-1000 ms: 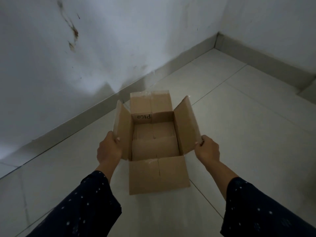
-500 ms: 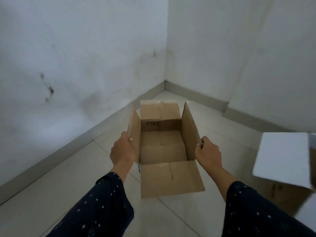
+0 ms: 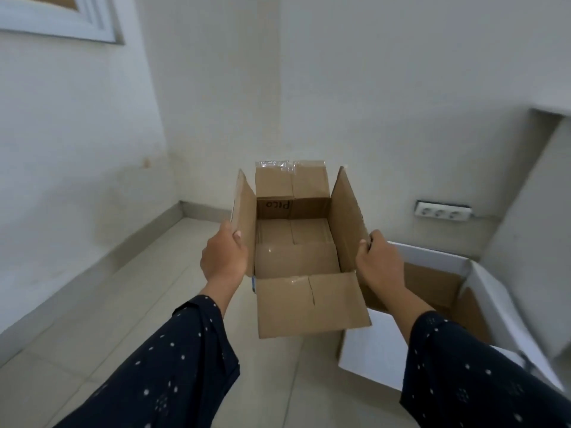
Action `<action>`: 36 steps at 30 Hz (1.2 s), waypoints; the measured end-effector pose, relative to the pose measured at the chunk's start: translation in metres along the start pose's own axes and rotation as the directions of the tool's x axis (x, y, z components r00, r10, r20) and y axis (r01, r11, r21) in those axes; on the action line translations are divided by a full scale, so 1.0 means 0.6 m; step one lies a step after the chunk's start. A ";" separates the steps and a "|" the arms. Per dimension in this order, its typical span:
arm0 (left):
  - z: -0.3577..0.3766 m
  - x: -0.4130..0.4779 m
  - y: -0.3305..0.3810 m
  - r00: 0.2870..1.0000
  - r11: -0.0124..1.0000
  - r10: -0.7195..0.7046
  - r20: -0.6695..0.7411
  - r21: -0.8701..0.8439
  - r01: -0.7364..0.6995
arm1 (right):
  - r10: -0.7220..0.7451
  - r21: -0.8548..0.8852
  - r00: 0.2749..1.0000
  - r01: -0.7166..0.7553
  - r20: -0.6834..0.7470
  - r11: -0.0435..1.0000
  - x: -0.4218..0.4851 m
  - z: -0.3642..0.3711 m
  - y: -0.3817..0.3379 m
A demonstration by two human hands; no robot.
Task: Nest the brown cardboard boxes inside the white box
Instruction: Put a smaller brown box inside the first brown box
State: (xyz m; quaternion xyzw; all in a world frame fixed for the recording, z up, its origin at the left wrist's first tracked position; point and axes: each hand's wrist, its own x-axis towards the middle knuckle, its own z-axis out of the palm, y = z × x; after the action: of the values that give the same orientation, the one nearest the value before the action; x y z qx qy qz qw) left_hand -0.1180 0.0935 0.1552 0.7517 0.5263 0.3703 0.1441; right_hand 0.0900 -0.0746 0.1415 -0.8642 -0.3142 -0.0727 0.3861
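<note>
An open brown cardboard box [image 3: 296, 261] with all flaps spread hangs in the air at the centre of the view, "Pico" written on its far inner wall. My left hand [image 3: 224, 259] grips its left flap and side. My right hand [image 3: 378, 261] grips its right flap. The white box [image 3: 370, 347] stands open on the floor at the lower right, brown inside, partly hidden behind my right arm and the carried box. The brown box is above and left of the white box's opening.
White walls meet in a corner behind the box. A wall socket strip [image 3: 443, 211] sits low on the right wall. A framed picture [image 3: 61, 17] hangs at the upper left. Tiled floor [image 3: 108, 304] stretches to the left.
The view has swung right and up while I carry the brown box with both hands. The white box has come further into view at the lower right, now close beside the brown box.
</note>
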 end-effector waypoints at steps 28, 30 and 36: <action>0.523 -0.153 0.220 0.875 0.977 0.191 0.444 -0.002 -0.213 | 0.465 -0.279 0.885 -0.443 0.016 0.852 0.096 -0.070 0.514; 0.536 -0.152 0.212 0.860 0.968 0.203 0.467 0.039 -0.250 | 0.477 -0.347 0.875 -0.422 0.085 0.837 0.098 -0.063 0.525; 0.547 -0.173 0.210 0.790 0.902 0.284 0.544 0.128 -0.413 | 0.504 -0.475 0.788 -0.312 0.354 0.823 0.080 -0.025 0.532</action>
State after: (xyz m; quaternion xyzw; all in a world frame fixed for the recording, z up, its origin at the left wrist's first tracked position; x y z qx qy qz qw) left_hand 0.1830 0.0062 -0.0349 0.9189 0.3607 0.1107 0.1155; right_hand 0.3207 -0.2230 -0.0290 -0.9626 -0.1775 0.1619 0.1250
